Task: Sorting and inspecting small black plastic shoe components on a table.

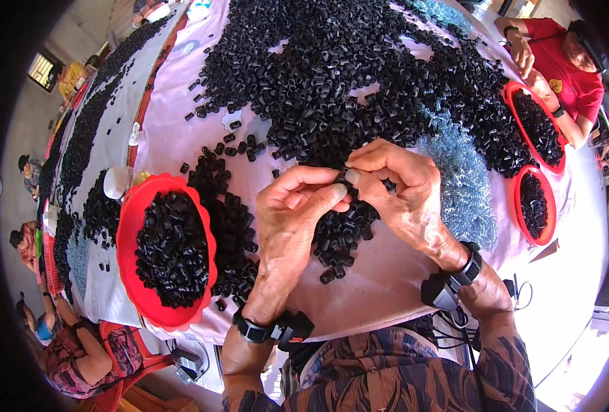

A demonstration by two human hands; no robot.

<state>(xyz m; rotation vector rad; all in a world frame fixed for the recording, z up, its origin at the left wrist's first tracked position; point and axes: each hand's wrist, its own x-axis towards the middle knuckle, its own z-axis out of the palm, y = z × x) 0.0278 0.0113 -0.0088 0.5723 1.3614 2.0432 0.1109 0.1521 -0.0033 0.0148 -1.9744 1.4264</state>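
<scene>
My left hand (292, 214) and my right hand (409, 199) meet over the middle of the table, fingertips almost touching. Between them both hands pinch a small black plastic part (343, 176); the fingers cover most of it. Below and beyond the hands lies a large heap of short, black, tube-like plastic parts (304, 75). A smaller cluster of the same parts (335, 250) sits just under my fingers. Right of my right hand is a pile of thin bluish-silver metal pieces, like small springs (459, 185).
A scalloped red basin (127, 250) full of black parts stands left of my left hand. Two red trays (555, 165) with black parts are at the right, near a person in a red shirt (562, 69). Other people (78, 357) sit along the left. A pink cloth (359, 295) covers the table.
</scene>
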